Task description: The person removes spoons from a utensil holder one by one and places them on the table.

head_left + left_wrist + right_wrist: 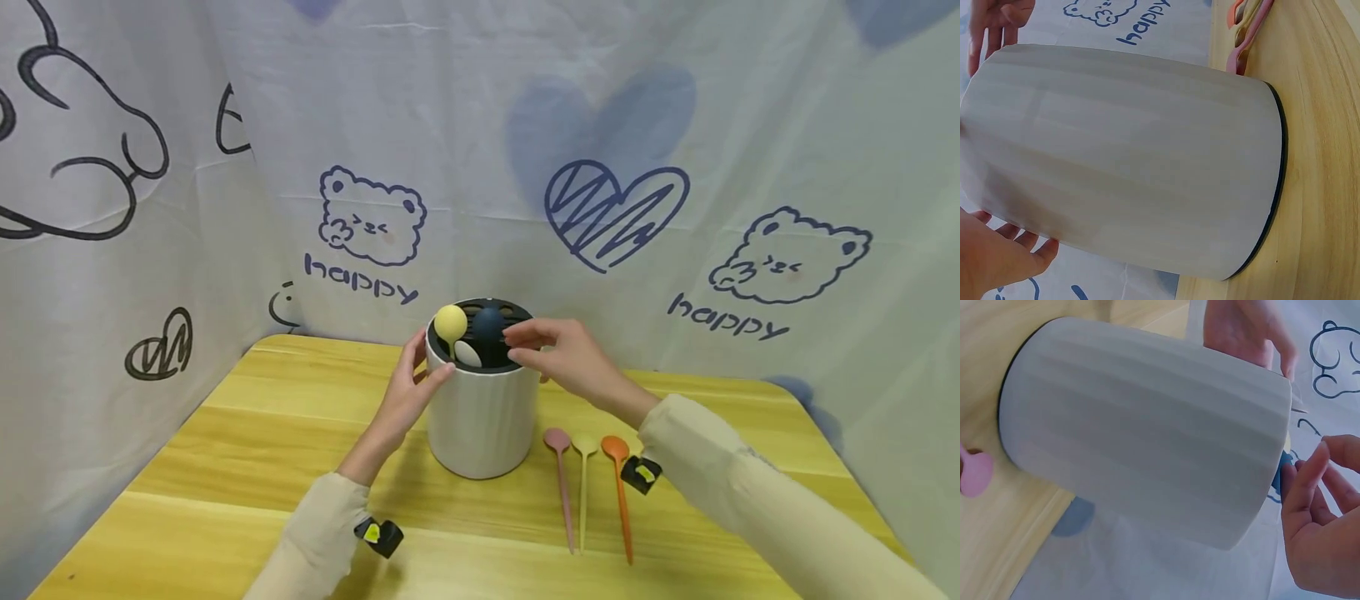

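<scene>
A white ribbed utensil holder [482, 425] stands upright on the table, its dark slotted top [498, 358] partly filled. A yellow round spoon head [451, 322], a navy spoon head [488, 323] and a pale, whitish one [467, 353] show at the opening. My left hand [411, 392] holds the holder's left side near the rim, thumb toward the front. My right hand [558, 354] is at the rim's right, beside the navy head, with thumb and fingers slightly bent and apart in the head view. In the right wrist view, its fingers [1304, 494] overlap something blue.
To the right of the holder, a pink spoon [562, 483], a pale yellow spoon [584, 487] and an orange spoon [621, 492] lie on the wooden table [247, 467], handles toward me. A printed white curtain [480, 150] hangs close behind the table.
</scene>
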Available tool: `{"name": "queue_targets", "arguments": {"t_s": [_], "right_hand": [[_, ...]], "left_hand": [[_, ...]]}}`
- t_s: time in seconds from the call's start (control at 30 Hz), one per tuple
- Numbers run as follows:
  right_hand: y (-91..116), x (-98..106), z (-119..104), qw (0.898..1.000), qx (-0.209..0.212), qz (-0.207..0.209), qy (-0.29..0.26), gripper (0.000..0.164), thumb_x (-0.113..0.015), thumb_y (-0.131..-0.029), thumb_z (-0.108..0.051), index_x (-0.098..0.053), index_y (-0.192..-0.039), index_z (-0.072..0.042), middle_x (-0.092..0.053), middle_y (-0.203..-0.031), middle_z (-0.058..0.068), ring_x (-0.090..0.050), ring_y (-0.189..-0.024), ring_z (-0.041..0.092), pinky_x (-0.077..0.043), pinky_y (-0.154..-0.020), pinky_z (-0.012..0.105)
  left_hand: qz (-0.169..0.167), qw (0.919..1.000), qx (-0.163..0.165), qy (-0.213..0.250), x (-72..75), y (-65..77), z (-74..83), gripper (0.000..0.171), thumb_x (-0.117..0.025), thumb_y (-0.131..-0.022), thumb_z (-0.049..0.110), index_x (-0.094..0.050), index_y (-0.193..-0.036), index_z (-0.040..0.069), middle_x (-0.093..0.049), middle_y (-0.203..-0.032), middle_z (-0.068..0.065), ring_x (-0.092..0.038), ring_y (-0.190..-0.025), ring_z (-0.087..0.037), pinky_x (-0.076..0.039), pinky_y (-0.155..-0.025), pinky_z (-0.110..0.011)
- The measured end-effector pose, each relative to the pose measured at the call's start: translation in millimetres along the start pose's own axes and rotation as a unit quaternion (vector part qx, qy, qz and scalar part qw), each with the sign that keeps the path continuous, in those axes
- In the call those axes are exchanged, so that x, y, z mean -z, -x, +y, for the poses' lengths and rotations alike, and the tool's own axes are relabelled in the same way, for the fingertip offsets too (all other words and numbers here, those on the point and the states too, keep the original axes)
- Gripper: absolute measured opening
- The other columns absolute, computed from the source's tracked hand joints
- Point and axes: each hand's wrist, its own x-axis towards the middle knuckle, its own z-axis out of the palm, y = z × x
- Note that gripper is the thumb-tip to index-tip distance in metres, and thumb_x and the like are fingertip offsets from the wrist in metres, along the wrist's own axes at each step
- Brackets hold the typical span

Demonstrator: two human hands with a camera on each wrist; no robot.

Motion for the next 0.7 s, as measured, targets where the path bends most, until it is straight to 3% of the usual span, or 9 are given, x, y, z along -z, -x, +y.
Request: {"name": "queue_targets", "arguments": {"t_s": [0.2, 0.3, 0.47, 0.7], "right_hand": [[-10.9, -7.8, -6.4, 0.999, -0.009, -0.02, -0.032, 0.032, -0.068, -0.09, -0.014, -0.067, -0.119, -0.003, -0.069, -0.11, 0.01, -0.064, -0.088, 0.02, -0.049, -0.053, 0.032], [-13.7, -14.3, -9.6, 0.999, -0.012, -0.03, -0.025, 0.031, -0.07, -0.089, -0.013, -0.068, -0.118, -0.003, -0.07, -0.107, 0.009, -0.064, -0.082, 0.019, -0.05, -0.05, 0.033], [-16.6, -23.9, -13.9, 0.999, -0.013, -0.041, 0.003, 0.032, -0.072, -0.087, -0.014, -0.069, -0.117, -0.003, -0.071, -0.103, 0.008, -0.064, -0.078, 0.017, -0.053, -0.052, 0.046], [-21.8, -31.5, -18.3, 0.999, -0.015, -0.04, 0.024, 0.031, -0.073, -0.086, -0.011, -0.069, -0.116, -0.003, -0.071, -0.104, 0.007, -0.066, -0.08, 0.016, -0.054, -0.05, 0.041]], "left_hand": [[0.003, 1.0, -0.003, 0.007, -1.1, -0.5, -1.4, 0.075, -0.059, -0.093, 0.028, -0.019, -0.153, 0.007, -0.022, -0.156, -0.017, -0.023, -0.141, -0.033, -0.022, -0.113, -0.052], [-0.001, 1.0, -0.003, 0.005, -1.2, -0.4, 0.3, 0.075, -0.059, -0.093, 0.029, -0.018, -0.153, 0.008, -0.021, -0.156, -0.015, -0.023, -0.141, -0.032, -0.023, -0.113, -0.051], [-0.011, 0.9999, 0.0, 0.004, -0.3, -0.9, 0.9, 0.075, -0.058, -0.095, 0.029, -0.017, -0.154, 0.009, -0.02, -0.157, -0.014, -0.022, -0.142, -0.031, -0.022, -0.113, -0.05], [-0.012, 0.9999, -0.002, 0.009, 0.6, -1.3, -2.3, 0.074, -0.058, -0.095, 0.027, -0.017, -0.154, 0.009, -0.02, -0.157, -0.014, -0.021, -0.142, -0.03, -0.021, -0.113, -0.052]]}}
